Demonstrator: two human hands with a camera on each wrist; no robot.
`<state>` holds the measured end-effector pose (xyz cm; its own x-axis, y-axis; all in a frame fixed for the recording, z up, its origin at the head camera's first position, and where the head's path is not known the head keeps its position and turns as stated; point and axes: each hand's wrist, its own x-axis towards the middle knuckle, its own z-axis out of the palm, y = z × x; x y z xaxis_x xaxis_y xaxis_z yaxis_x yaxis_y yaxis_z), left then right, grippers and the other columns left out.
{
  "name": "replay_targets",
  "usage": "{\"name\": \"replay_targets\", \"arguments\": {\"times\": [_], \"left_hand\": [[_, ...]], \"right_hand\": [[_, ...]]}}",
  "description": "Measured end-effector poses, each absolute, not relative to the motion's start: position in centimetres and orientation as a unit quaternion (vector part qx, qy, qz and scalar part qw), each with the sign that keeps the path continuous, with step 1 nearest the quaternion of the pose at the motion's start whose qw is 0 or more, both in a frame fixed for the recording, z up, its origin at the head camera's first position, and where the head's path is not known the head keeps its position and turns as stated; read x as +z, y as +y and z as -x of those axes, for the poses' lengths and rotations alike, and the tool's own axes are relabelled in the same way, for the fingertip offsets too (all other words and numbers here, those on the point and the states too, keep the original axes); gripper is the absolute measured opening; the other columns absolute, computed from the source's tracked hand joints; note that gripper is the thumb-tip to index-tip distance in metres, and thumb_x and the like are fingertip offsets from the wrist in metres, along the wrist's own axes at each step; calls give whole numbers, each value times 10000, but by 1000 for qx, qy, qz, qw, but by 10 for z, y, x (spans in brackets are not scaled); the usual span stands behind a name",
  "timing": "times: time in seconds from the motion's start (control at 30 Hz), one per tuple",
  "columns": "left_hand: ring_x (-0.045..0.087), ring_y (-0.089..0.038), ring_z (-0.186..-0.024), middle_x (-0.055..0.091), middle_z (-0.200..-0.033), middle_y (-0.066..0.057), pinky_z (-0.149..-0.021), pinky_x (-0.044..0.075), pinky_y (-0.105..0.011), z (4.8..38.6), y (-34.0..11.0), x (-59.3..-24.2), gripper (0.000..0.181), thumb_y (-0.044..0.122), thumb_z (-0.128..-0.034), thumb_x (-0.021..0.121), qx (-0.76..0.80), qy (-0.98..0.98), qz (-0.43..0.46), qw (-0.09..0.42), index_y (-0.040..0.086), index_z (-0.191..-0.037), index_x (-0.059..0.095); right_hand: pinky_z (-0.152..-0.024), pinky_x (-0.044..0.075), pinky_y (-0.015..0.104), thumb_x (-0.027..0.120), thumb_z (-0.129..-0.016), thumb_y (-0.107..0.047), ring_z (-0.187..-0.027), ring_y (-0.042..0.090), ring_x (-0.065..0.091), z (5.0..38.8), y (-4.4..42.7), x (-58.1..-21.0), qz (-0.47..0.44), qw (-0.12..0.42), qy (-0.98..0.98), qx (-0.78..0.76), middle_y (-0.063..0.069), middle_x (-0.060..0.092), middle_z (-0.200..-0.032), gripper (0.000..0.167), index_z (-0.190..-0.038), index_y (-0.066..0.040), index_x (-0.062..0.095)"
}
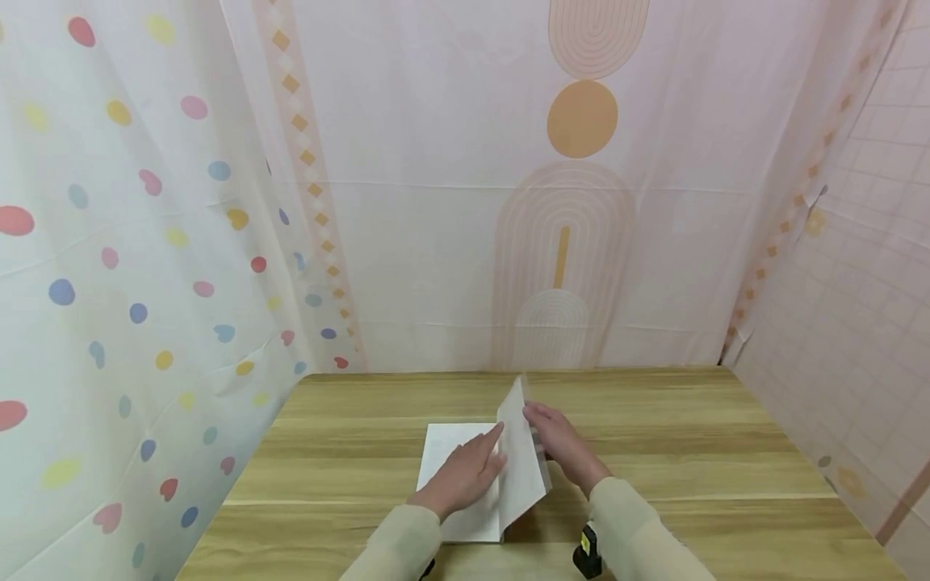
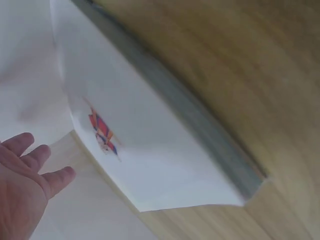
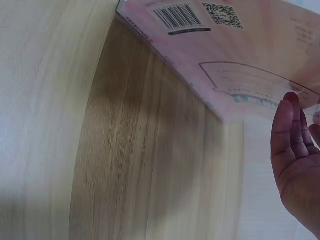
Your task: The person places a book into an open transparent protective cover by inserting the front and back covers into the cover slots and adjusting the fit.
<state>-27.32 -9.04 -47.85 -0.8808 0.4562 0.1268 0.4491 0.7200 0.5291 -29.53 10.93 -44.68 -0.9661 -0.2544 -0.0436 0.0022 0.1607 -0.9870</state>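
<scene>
A book with white inner pages [image 1: 445, 444] lies opened on the table, its right-hand part [image 1: 517, 476] standing up at a slant. My left hand [image 1: 465, 476] is over the white page, fingers straight and pointing towards the fold. In the left wrist view, a small coloured figure [image 2: 103, 131] is printed on a white page. From the right, my right hand [image 1: 567, 444] touches the outer side of the raised part with extended fingers. That side is a pink cover [image 3: 250, 45] with a barcode [image 3: 177, 17] and a QR code [image 3: 222, 15]. Clear film shows along its edge.
The wood-grain table [image 1: 349, 452] extends around the book. Behind it hangs a pale patterned curtain [image 1: 421, 266], with a dotted curtain [image 1: 174, 323] on the left and a checked one [image 1: 835, 323] on the right. A black device [image 1: 587, 553] sits by the right sleeve.
</scene>
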Motion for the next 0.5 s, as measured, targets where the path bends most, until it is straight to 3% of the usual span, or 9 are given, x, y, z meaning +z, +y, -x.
{"name": "replay_targets", "arguments": {"times": [0.2, 0.4, 0.5], "left_hand": [[351, -328, -1421, 394, -1546, -118, -1145, 275, -521, 277, -91, -473, 583, 433, -1083, 273, 307, 920, -245, 1, 109, -1567, 292], [345, -282, -1428, 384, -1557, -79, -1152, 275, -488, 278, -90, -467, 608, 477, -1079, 234, 333, 913, -235, 10, 111, -1556, 323], [402, -288, -1392, 420, -1534, -77, -1124, 325, -496, 278, -90, -465, 630, 503, -1072, 237, 344, 913, -221, 18, 111, -1558, 320]], "right_hand": [[-708, 571, 370, 331, -1087, -362, -907, 209, 637, 297, 101, -448, 112, 118, 732, -661, 144, 618, -1175, 511, -1388, 17, 493], [-708, 573, 358, 316, -1091, -258, -900, 191, 621, 294, 94, -451, 120, 124, 724, -668, 154, 610, -1209, 476, -1453, 33, 419], [-715, 567, 366, 340, -1085, -221, -890, 179, 618, 292, 93, -454, 129, 127, 729, -660, 153, 615, -1191, 466, -1467, 40, 402]]}}
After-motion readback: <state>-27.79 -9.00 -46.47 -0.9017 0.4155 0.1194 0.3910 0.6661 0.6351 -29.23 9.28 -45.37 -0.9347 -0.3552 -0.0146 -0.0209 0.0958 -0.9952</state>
